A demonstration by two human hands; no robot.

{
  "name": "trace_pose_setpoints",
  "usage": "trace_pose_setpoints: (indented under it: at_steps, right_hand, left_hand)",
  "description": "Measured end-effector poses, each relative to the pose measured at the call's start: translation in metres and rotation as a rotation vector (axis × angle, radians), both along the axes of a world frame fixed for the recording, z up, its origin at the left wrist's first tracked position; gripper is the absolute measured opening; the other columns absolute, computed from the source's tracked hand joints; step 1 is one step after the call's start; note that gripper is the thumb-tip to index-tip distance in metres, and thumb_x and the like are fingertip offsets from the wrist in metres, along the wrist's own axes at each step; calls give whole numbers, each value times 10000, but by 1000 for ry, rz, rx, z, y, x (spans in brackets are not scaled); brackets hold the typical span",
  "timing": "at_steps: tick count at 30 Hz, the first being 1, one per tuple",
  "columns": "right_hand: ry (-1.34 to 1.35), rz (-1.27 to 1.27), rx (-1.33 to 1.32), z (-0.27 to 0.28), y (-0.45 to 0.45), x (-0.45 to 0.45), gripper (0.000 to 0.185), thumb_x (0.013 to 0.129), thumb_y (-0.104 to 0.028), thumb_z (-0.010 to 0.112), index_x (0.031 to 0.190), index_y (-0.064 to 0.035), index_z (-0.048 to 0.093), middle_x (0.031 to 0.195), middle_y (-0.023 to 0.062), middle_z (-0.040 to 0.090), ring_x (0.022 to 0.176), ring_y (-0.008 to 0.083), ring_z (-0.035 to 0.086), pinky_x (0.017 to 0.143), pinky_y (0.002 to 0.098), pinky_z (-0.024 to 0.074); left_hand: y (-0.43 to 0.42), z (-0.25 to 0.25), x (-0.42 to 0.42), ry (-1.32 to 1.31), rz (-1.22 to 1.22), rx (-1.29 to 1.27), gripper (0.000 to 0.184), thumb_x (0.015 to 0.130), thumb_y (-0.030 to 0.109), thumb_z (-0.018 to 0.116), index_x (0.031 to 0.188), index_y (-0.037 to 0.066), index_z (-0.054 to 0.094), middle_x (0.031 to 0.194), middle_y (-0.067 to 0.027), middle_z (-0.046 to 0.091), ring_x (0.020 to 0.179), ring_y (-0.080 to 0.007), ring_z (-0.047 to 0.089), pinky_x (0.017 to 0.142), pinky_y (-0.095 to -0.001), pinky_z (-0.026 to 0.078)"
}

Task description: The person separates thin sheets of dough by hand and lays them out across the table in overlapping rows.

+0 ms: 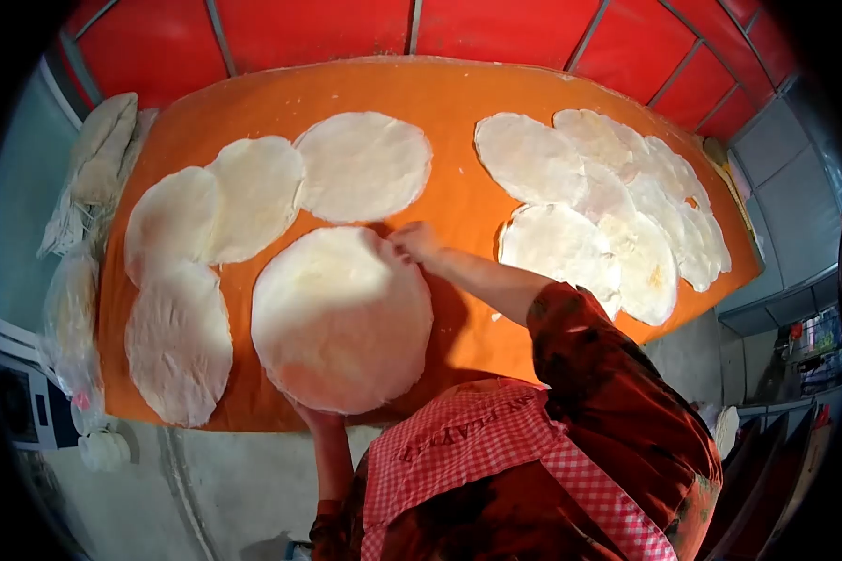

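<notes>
A large round flatbread (341,323), thin and pale, is held above the front middle of the orange-covered table (454,103), and its shadow falls to the right. My right hand (414,243) pinches its upper right edge with closed fingers. At its near edge, my left hand (311,411) holds it from below, the fingers hidden under the sheet. Several similar flatbreads lie to the left, among them a floury one (178,341) beside the held one and a wide one (365,166) farther back.
On the table's right side, several flatbreads (557,251) overlap in a spread pile. Cloth bundles (106,150) and a plastic bag (70,313) sit along the left edge. A red panelled wall (318,33) stands behind the table. Grey floor (253,477) shows in front.
</notes>
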State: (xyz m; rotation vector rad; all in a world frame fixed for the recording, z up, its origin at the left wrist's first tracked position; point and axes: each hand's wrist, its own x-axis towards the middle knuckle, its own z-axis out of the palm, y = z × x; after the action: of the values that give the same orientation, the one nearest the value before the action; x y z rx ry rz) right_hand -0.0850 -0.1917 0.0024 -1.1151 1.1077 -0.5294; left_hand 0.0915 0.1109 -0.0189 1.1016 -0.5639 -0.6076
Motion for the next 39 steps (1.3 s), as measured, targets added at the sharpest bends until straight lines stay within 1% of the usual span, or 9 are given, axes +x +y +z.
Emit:
trace_pose_setpoints:
  at_steps: [8,20,24,27,30,32,34,36,39]
  right_hand:
    - [-125,-653,107,-38,-142,-9,232,789,-183,719,919,-5,647,794,97,642,621,211,594,503,344,476]
    - [-193,-441,-442,83,-303,-57,69,759,-59,542,747,-37,606,645,51,530,543,180,486,460,365,368]
    - [-221,-820,-403,44,-302,-146,178,786,-42,498,824,15,662,763,108,630,662,239,606,575,369,477]
    - [-626,-641,121,-5,-261,-194,258,832,-128,541,1026,35,590,844,160,627,714,270,617,615,389,505]
    - [-197,-620,173,-31,-212,-199,416,844,-254,649,1095,56,531,956,219,628,872,325,625,784,399,523]
    - [584,-672,-467,-88,-203,-189,414,847,-218,654,1095,82,513,942,225,620,865,298,629,790,379,521]
    - [580,-598,-1029,-28,-113,-147,364,867,-162,648,1156,22,525,1028,120,619,881,208,622,722,345,522]
    - [225,-269,-614,-4,-27,-91,337,861,-120,648,1158,-11,534,1012,107,617,876,192,619,705,303,511]
    - [114,402,-1001,28,97,-15,475,853,-240,681,1257,-66,498,1200,153,546,1108,292,552,876,353,486]
  left_hand:
    - [3,-22,2,30,-81,241,657,968,485,405,1457,101,194,1428,-114,353,1288,-256,377,1015,-408,387]
    - [-12,-33,2,316,-50,273,666,964,490,409,1460,104,189,1436,-113,342,1293,-259,371,1021,-411,383]
    - [-11,-32,1,350,-37,251,669,963,492,411,1462,105,187,1438,-113,339,1295,-260,369,1022,-412,381]
    - [-9,-35,1,385,-44,235,671,963,493,412,1462,106,186,1440,-112,336,1296,-260,367,1024,-413,380]
    - [-4,-37,3,418,-71,163,674,962,495,413,1463,107,184,1442,-112,333,1297,-261,366,1025,-414,379]
    - [3,-37,3,455,-99,88,675,961,496,414,1464,108,184,1443,-112,332,1298,-262,365,1026,-414,379]
    - [11,-33,5,466,-112,45,677,961,496,415,1464,108,183,1445,-112,330,1299,-262,364,1027,-415,378]
    - [10,-24,10,444,-128,40,673,960,500,411,1462,110,190,1446,-107,328,1298,-264,364,1034,-419,372]
    - [1,-13,23,415,-174,86,638,971,504,373,1451,110,226,1439,-91,338,1289,-263,372,1056,-430,347]
